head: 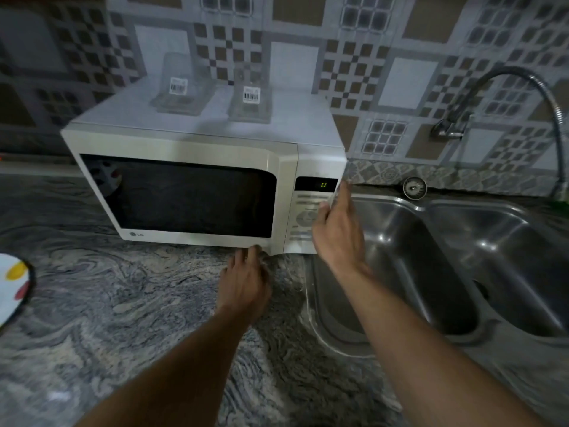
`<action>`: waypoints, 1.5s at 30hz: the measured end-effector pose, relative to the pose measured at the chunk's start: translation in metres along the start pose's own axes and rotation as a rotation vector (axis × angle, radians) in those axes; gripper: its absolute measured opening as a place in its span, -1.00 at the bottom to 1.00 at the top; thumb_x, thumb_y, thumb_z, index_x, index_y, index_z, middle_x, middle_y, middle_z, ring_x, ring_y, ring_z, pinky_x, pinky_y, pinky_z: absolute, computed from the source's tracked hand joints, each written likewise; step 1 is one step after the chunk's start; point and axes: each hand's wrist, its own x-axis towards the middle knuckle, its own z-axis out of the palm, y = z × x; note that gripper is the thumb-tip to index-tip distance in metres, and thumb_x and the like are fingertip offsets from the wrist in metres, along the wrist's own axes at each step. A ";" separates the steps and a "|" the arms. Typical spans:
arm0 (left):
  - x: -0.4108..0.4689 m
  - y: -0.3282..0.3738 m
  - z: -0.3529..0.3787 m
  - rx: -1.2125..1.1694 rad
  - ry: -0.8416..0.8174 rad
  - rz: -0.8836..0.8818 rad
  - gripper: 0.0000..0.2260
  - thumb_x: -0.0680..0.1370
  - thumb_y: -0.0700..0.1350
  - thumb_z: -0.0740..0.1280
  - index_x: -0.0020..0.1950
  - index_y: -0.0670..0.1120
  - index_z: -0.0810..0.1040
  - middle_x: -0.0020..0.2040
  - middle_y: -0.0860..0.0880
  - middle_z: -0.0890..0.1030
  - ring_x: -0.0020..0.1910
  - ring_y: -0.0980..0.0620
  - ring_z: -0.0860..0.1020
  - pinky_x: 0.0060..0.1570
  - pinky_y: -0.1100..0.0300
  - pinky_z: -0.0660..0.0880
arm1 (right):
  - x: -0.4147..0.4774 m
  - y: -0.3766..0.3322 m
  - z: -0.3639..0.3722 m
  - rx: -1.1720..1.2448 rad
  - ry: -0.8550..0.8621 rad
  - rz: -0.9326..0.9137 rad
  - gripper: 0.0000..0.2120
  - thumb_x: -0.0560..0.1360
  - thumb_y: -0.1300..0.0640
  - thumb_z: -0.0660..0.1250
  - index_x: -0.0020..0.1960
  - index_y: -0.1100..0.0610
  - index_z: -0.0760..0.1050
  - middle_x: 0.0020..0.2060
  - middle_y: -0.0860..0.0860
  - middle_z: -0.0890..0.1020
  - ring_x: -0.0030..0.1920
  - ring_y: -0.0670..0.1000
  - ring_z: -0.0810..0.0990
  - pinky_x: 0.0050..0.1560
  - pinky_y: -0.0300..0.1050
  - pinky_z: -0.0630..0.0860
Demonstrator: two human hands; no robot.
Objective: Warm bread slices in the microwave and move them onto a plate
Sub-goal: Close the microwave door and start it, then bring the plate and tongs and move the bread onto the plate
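Note:
A white microwave stands on the marbled counter with its dark door closed and a green digit lit on its display. My left hand reaches under the door's lower right corner, fingertips touching its bottom edge. My right hand is raised against the control panel, fingers straight along the panel's right side. A white plate with coloured spots lies at the left edge of the view. No bread is visible; the inside of the microwave is too dark to see.
Two clear plastic containers with barcode labels stand on top of the microwave. A steel double sink lies right of it, with a bent tap and a round strainer on the rim.

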 end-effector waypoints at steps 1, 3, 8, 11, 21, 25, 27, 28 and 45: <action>0.005 0.008 -0.007 -0.085 0.068 -0.006 -0.59 0.64 0.00 0.14 0.47 -0.03 0.21 0.35 -0.15 0.40 0.28 -0.11 0.42 0.24 -0.04 0.46 | 0.005 -0.008 -0.007 -0.006 0.007 -0.016 -0.41 0.69 -0.03 0.08 0.63 0.07 -0.08 0.50 0.16 0.32 0.35 0.20 0.49 0.22 0.07 0.55; 0.018 0.026 -0.022 -0.214 0.177 -0.019 -0.63 0.63 -0.03 0.17 0.43 -0.05 0.27 0.29 -0.16 0.43 0.20 -0.12 0.46 0.13 -0.03 0.51 | 0.015 -0.024 -0.022 -0.038 0.042 -0.066 -0.39 0.69 -0.06 0.05 0.63 0.11 -0.10 0.58 0.15 0.15 0.54 0.18 0.24 0.46 0.08 0.33; 0.042 0.061 -0.054 -0.411 0.228 0.011 -0.76 0.63 -0.04 0.16 0.25 -0.09 0.41 0.11 -0.16 0.53 0.03 -0.14 0.51 0.02 -0.02 0.50 | 0.044 -0.053 -0.042 -0.253 -0.064 -0.247 -0.48 0.71 -0.03 -0.04 0.61 0.14 0.03 0.57 0.20 0.17 0.57 0.17 0.14 0.55 0.20 0.13; 0.049 0.074 -0.066 -0.494 0.191 0.010 -0.83 0.63 -0.04 0.19 0.09 -0.13 0.43 -0.04 -0.17 0.58 -0.10 -0.15 0.54 -0.12 0.08 0.46 | 0.062 -0.064 -0.051 -0.410 -0.177 -0.326 -0.58 0.70 0.08 0.00 0.47 0.23 0.31 0.38 0.22 0.42 0.45 0.19 0.32 0.47 0.25 0.19; 0.058 0.081 -0.084 -0.593 0.152 -0.097 -0.76 0.65 -0.08 0.23 -0.18 -0.14 0.45 -0.21 -0.15 0.57 -0.37 0.05 0.44 -0.32 0.21 0.37 | 0.069 -0.073 -0.067 -0.463 -0.390 -0.312 -0.50 0.71 0.10 -0.01 0.59 0.28 0.07 0.56 0.27 0.14 0.57 0.20 0.08 0.55 0.13 0.08; 0.058 0.084 -0.092 -0.535 0.151 -0.086 -0.73 0.66 -0.09 0.24 -0.21 -0.16 0.44 -0.34 -0.02 0.48 -0.41 0.10 0.40 -0.43 0.21 0.28 | 0.068 -0.073 -0.066 -0.492 -0.363 -0.346 -0.49 0.70 0.15 0.02 0.60 0.29 0.04 0.57 0.30 0.11 0.59 0.21 0.02 0.57 0.09 0.03; 0.058 0.084 -0.091 -0.496 0.171 -0.083 -0.71 0.65 -0.08 0.24 -0.20 -0.21 0.45 -0.37 -0.04 0.46 -0.43 0.07 0.40 -0.42 0.14 0.26 | 0.066 -0.072 -0.068 -0.489 -0.370 -0.346 -0.50 0.71 0.17 0.02 0.60 0.28 0.02 0.57 0.30 0.08 0.59 0.21 0.00 0.58 0.07 0.00; 0.058 0.084 -0.090 -0.490 0.174 -0.087 -0.72 0.65 -0.08 0.24 -0.18 -0.23 0.46 -0.35 -0.05 0.48 -0.42 0.06 0.41 -0.41 0.12 0.27 | 0.066 -0.072 -0.068 -0.488 -0.368 -0.341 -0.50 0.71 0.17 0.02 0.60 0.27 0.02 0.58 0.29 0.07 0.60 0.20 -0.02 0.58 0.07 -0.01; 0.056 0.082 -0.084 -0.467 0.238 -0.121 -0.72 0.63 -0.16 0.26 -0.28 -0.16 0.46 -0.30 -0.05 0.54 -0.43 0.15 0.44 -0.36 0.25 0.36 | 0.075 -0.069 -0.068 -0.463 -0.422 -0.347 -0.43 0.66 0.27 0.09 0.61 0.25 -0.03 0.59 0.30 -0.04 0.60 0.21 -0.09 0.58 0.10 0.00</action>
